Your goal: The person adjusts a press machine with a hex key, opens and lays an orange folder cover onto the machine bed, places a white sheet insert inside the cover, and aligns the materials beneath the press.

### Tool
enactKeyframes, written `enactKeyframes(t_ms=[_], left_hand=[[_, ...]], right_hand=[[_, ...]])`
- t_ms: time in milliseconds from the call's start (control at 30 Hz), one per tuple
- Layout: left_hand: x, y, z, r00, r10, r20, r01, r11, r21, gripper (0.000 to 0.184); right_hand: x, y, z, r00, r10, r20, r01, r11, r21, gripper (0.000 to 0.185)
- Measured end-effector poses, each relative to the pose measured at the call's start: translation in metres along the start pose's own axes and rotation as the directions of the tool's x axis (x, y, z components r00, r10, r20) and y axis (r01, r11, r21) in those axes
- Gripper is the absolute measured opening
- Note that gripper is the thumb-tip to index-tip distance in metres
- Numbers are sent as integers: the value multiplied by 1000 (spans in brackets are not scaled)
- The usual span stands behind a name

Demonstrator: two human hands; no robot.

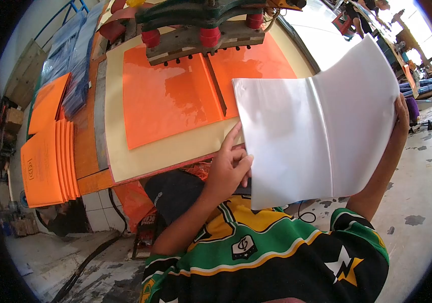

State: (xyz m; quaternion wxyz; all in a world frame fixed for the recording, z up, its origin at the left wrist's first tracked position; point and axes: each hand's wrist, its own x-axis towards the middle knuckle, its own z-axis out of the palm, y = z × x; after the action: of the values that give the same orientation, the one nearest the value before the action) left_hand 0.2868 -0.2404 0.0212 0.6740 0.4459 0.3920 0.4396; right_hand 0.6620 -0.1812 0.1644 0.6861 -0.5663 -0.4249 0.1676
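Note:
A white, glossy plastic sheet (286, 136) with a crease down its middle is held up in front of me, spread like an opened folder cover. My right hand (401, 116) grips its far right edge, the fingers partly hidden behind it. Beside the sheet's left edge is my left hand (232, 164), index finger stretched out, thumb apart, the other fingers bent. An orange plastic cover (170, 96) lies flat on the cream board (120, 164), partly covered by the white sheet. A thin dark metal bar (216, 86) runs along the cover's middle.
A green press head (196, 15) with red fittings stands over the orange cover. On the left, a stack of folded orange covers (47, 161) sits at the table edge, near clear-blue plastic bundles (67, 60). A person (360, 20) is in the far background right.

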Motion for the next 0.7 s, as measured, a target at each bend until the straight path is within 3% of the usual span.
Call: enactKeyframes(t_ms=[33, 100, 233, 300, 433, 500, 600, 700], left_hand=[[-3, -1, -5, 1000, -20, 4, 20, 1000, 2, 80], [-8, 1, -14, 999, -39, 16, 39, 999, 7, 79], [-14, 6, -26, 997, -69, -32, 67, 996, -58, 78], [-14, 7, -33, 996, -82, -40, 79, 994, -72, 78], [-14, 14, -38, 996, -73, -56, 68, 994, -90, 76], [-14, 16, -41, 995, -68, -76, 62, 995, -77, 75], [-14, 20, -50, 994, -59, -96, 52, 996, -69, 72], [-18, 29, -55, 993, -54, -105, 46, 996, -78, 71]], right_hand=[[1, -3, -1, 1000, -1, 0, 1, 1000, 0, 41], [4, -13, -4, 965, 18, 262, -2, 998, -60, 42], [6, -8, -6, 970, 59, 238, -58, 998, -9, 42], [15, -2, -17, 925, 39, 378, -41, 999, -3, 40], [25, 2, -18, 901, 28, 434, -31, 1000, 1, 42], [21, 3, -13, 934, 16, 356, -26, 999, 26, 36], [28, 7, -18, 893, 27, 450, -70, 995, 78, 28], [22, 9, -14, 900, 30, 434, -74, 994, 85, 24]])
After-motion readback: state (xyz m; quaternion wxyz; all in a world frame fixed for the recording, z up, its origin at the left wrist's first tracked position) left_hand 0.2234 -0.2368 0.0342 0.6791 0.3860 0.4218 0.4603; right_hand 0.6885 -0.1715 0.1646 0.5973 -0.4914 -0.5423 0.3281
